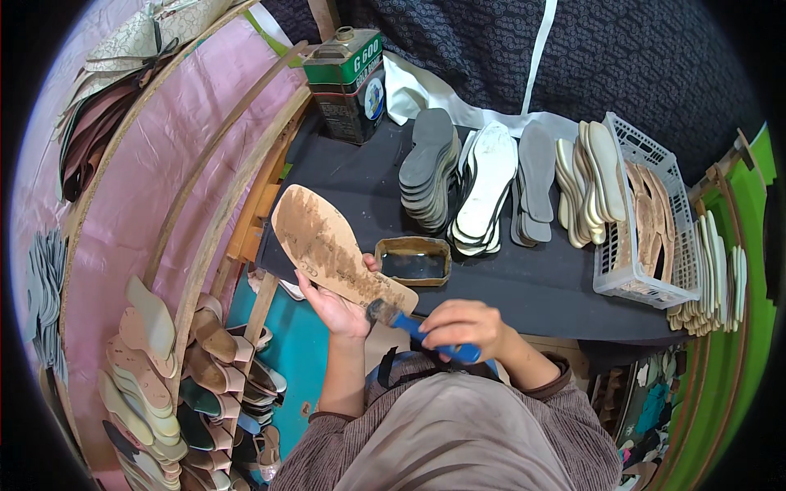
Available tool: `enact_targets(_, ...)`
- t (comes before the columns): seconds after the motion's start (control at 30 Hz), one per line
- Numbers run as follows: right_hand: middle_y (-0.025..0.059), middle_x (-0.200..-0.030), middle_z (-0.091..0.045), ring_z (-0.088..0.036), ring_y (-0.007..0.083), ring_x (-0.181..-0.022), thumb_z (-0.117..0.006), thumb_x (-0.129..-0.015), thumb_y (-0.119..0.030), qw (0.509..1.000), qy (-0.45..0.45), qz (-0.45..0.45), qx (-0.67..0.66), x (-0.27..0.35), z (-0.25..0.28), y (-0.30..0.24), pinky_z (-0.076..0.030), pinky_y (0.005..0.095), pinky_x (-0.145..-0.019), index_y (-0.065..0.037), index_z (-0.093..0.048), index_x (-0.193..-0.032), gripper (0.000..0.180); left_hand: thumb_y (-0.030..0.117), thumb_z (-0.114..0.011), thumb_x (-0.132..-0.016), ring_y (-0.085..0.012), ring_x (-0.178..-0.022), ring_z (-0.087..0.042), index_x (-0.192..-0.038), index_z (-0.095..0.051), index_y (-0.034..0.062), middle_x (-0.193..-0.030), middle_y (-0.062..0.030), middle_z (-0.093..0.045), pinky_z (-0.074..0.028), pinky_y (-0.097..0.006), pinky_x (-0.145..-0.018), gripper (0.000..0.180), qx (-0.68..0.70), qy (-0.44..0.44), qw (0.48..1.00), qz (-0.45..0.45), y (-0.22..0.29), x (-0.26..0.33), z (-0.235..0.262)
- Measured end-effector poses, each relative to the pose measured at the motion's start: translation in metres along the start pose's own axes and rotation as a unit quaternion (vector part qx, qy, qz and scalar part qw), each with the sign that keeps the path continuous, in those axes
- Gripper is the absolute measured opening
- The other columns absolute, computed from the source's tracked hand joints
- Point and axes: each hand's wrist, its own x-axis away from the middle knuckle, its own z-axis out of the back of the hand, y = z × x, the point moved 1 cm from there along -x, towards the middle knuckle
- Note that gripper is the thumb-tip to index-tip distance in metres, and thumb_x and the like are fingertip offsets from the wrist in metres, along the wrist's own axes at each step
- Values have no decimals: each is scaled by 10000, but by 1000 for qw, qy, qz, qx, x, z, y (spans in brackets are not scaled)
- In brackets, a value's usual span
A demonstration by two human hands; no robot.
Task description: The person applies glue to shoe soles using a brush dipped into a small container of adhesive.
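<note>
My left hand (340,311) is closed round the narrow part of a tan shoe insole (315,233), with the thumb under one edge and fingertips at the other. Dark wet-looking streaks cover much of its upper face. In my right hand (467,327) is a brush with a blue handle (409,324). Its dark bristle end touches or nearly touches the insole's narrow end. Just beyond the insole stands a small rectangular tub (415,260) with a dark shiny liquid inside and a brown-crusted rim.
On the dark table (532,282) stand piles of grey insoles (430,155), white insoles (487,176) and cream ones (602,172). A grey plastic crate (647,286) holds tan insoles at the right. A green and black metal can (344,90) stands at the far left. Shoe racks (217,385) lie lower left.
</note>
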Motion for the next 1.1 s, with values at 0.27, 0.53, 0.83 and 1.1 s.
enact_targets(0.27, 131, -882, -619, -622, 273, -737, -709, -621, -10, 1000, -11, -16, 4, 4, 2, 1, -514, 344, -637, -7, -639, -854, 243, 592, -286, -900, -302, -824, -538, -1229, -473, 135, -1006, -86, -567, -451, -413, -734, 594, 2, 29, 999, -17, 2, -3, 2)
enact_targets(0.53, 133, -881, -621, -620, 276, -746, -682, -608, 21, 999, -14, -44, 6, 7, 2, -1, -513, 340, -640, 2, -633, -860, 257, 592, -296, -898, -297, -792, -529, -1222, -477, 123, -974, -97, -562, -453, -406, -725, 597, 25, 19, 999, -18, 3, -5, 0)
enact_targets(0.83, 120, -847, -634, -626, 280, -734, -674, -570, 24, 998, -8, -64, 6, 14, 2, 4, -510, 329, -646, -16, -642, -846, 281, 572, -315, -900, -295, -799, -522, -1236, -467, 120, -998, -93, -559, -443, -397, -718, 583, 28, 31, 999, -23, 7, -10, 6)
enact_targets(1.1, 127, -867, -625, -621, 271, -716, -667, -577, 17, 995, 20, -64, 75, 14, 11, 9, -510, 338, -636, -8, -635, -864, 289, 556, -312, -903, -289, -804, -509, -1261, -448, 145, -1088, -75, -550, -439, -395, -715, 561, 30, 30, 998, -50, 10, -15, 8)
